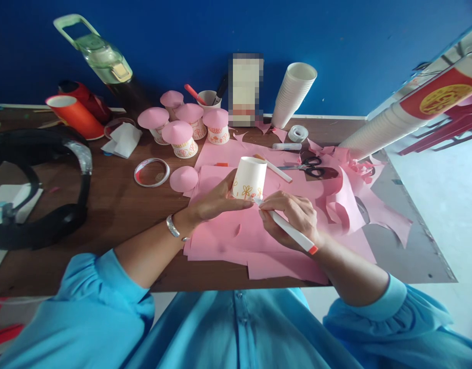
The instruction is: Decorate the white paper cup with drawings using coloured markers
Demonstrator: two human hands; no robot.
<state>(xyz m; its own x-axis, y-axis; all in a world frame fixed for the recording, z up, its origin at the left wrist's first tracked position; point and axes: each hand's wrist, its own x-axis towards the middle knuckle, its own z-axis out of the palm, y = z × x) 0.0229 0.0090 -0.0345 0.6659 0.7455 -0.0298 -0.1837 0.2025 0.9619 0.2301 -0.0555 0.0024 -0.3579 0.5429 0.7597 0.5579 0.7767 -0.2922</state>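
— What do you see at the hands?

— I see the left hand [215, 202] steadying an upturned paper cup [250, 178], its fingers [236, 204] pressed against the lower wall. The cup stands on pink paper [236, 241] spread over the bench [116, 205].

— And the other?

— The right hand [293, 215] has its fingers [272, 201] pinching a white marker [292, 233], tip touching the cup's base edge, just beside the left fingertips. Orange flowers are drawn there.

— What lies beyond the fingers?

— Past the cup I see scissors [316, 168] and a second pen [276, 169]. Further left, a pink paper cone [184, 179], a tape ring [152, 172], and finished pink-capped cups [182, 138].
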